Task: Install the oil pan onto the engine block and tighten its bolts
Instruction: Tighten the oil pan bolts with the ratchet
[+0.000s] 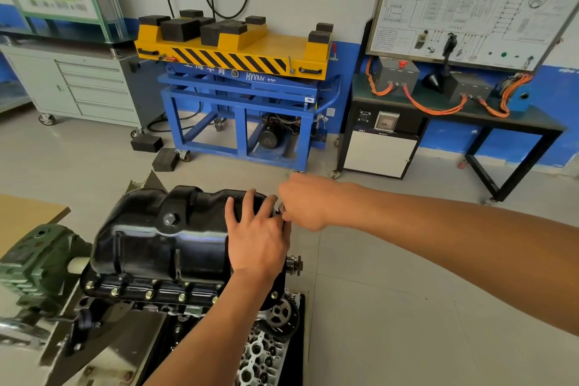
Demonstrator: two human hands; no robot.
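Observation:
The black oil pan (150,238) sits upside-up on the engine block (175,301), which is mounted on a stand. Several gold-coloured bolts (147,294) line the pan's near flange. My left hand (255,235) lies flat on the pan's right end, fingers spread over its top. My right hand (305,202) is at the pan's far right edge, fingers curled round a small silvery tool or socket (282,208); what it sits on is hidden by the hands. A drain plug (170,219) shows on the pan's side.
A green gearbox (34,263) of the engine stand is at the left. A timing sprocket (280,313) and shaft end (294,265) stick out on the right. A blue lift cart (244,97) with a yellow top, a grey drawer cabinet (78,88) and a training board bench (454,103) stand behind.

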